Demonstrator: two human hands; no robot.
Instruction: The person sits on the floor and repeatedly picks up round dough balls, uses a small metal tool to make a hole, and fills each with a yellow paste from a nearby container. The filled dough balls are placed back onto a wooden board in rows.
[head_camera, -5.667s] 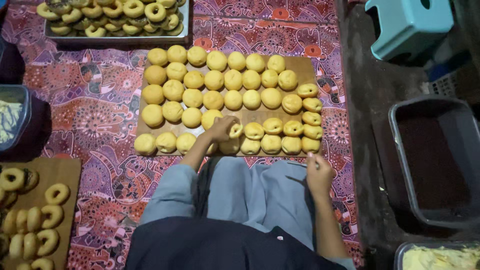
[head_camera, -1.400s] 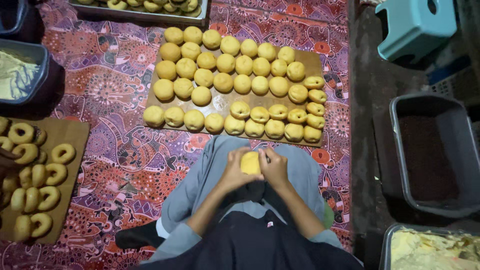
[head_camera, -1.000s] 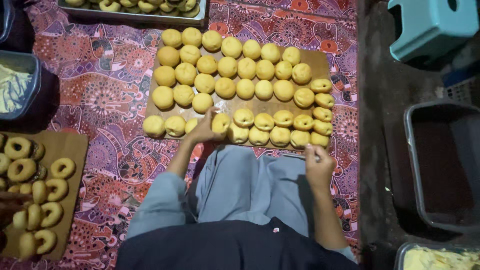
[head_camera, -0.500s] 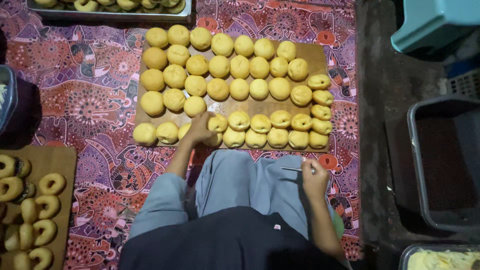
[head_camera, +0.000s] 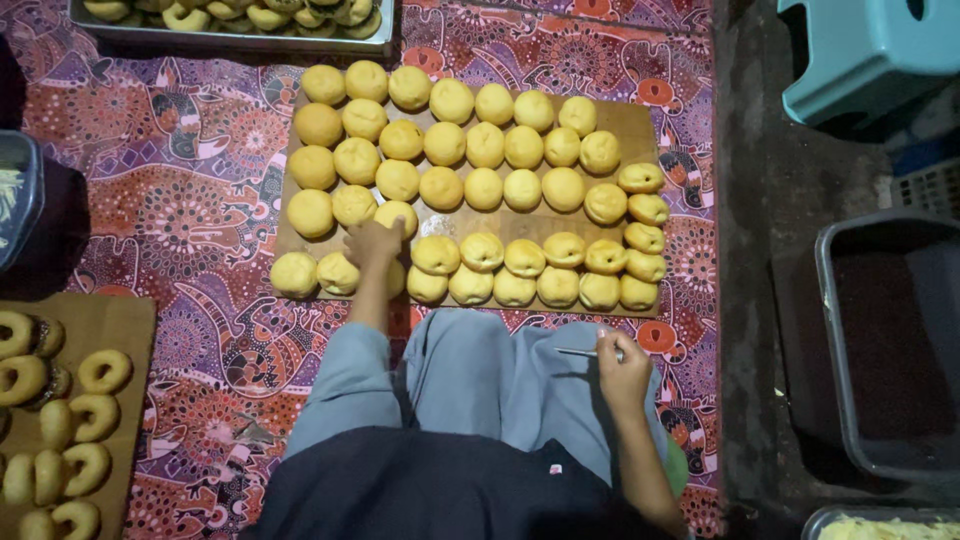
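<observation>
The left hand (head_camera: 372, 243) rests curled on a yellow dough ball (head_camera: 396, 215) at the wooden board (head_camera: 640, 112)'s near left; whether it grips is unclear. The right hand (head_camera: 622, 368), near right, pinches a thin stick (head_camera: 580, 352) over the lap.

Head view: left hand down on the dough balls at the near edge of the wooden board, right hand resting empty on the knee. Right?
Not quite. The right hand is not empty: the head view shows it holding a thin metal tool over the knee. The rest stands: the left hand is on the dough balls at the near edge of the wooden board.
</observation>
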